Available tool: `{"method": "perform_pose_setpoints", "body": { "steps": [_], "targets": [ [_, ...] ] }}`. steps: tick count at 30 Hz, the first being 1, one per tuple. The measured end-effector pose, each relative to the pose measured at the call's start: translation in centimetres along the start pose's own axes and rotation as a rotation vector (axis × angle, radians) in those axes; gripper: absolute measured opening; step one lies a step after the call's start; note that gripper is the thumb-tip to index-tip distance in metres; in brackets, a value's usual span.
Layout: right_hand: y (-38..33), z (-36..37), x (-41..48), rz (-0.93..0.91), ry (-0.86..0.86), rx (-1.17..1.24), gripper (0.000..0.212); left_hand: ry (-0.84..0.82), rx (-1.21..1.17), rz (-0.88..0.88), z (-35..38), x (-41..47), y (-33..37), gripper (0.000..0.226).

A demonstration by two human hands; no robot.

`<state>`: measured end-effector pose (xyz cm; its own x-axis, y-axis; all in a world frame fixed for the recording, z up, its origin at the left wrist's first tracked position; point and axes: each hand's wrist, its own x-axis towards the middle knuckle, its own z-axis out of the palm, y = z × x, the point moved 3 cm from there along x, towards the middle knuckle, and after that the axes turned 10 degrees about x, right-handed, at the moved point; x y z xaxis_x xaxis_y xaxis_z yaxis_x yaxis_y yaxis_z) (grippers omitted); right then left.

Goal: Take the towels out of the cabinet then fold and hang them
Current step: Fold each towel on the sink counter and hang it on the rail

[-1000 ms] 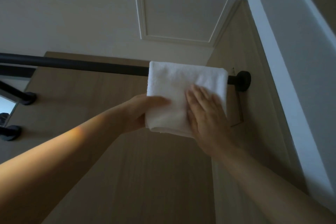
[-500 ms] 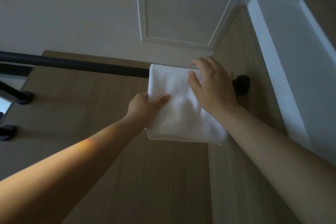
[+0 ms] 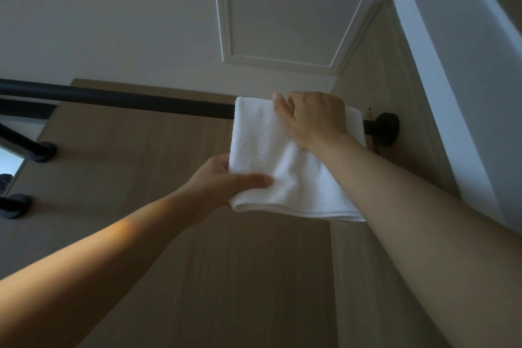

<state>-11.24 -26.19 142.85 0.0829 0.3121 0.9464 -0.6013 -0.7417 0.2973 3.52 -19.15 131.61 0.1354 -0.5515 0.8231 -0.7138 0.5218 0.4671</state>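
**Folded towel gets its final adjustment on the rail**

A white towel (image 3: 262,150), folded into a narrow panel, hangs draped over the right end of a dark rail (image 3: 127,100), just beside the round wall mount (image 3: 387,128) that fixes the rail to a wood-grain wall (image 3: 158,234). The view looks steeply upward, and both bare arms reach up and forward to work at that height.

The right hand (image 3: 313,118) sits on top of the fold where the cloth crosses the rail. Its fingers are curled together over the far side, with their tips hidden, and its thumb lies along the top edge. That grip appears meant to pin the towel so that it cannot slide off. The wrist is bent downward, and the forearm crosses the right part of the hanging cloth.

The left hand (image 3: 209,182) pinches the lower left corner. Its thumb is stretched flat across the front, and its fingers are out of sight behind. This looks like a way to draw the front flap taut and square its hem. The hem lifts slightly toward the camera and does not hang plumb, which suggests the hanging step is nearly finished but the towel has not yet been let go.
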Motion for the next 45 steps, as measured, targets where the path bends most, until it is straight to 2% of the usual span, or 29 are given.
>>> {"method": "perform_pose_setpoints", "body": {
  "steps": [3,6,21,25,40,45],
  "targets": [
    [1.0,-0.1,0.6,0.028,-0.071,0.026,0.061,-0.043,-0.042,0.011,-0.2,0.1,-0.1,0.054],
    [1.6,-0.1,1.0,0.046,-0.105,0.058,0.064,-0.054,-0.045,0.027,0.1,0.2,-0.4,0.056],
    [4.5,-0.7,0.0,0.045,-0.015,0.067,0.064,-0.07,-0.071,0.035,3.0,1.2,0.0,0.06],
    [5.3,-0.9,-0.1,0.048,-0.015,0.047,0.065,-0.094,-0.082,0.05,3.7,1.6,0.1,0.052],
    [6.5,-1.9,-0.8,0.105,-0.077,0.087,0.062,-0.095,-0.092,0.047,5.4,1.9,0.4,0.057],
    [6.2,-2.5,-2.9,0.097,-0.034,0.064,0.049,-0.085,-0.094,0.043,5.4,1.6,0.4,0.058]
  ]
}}
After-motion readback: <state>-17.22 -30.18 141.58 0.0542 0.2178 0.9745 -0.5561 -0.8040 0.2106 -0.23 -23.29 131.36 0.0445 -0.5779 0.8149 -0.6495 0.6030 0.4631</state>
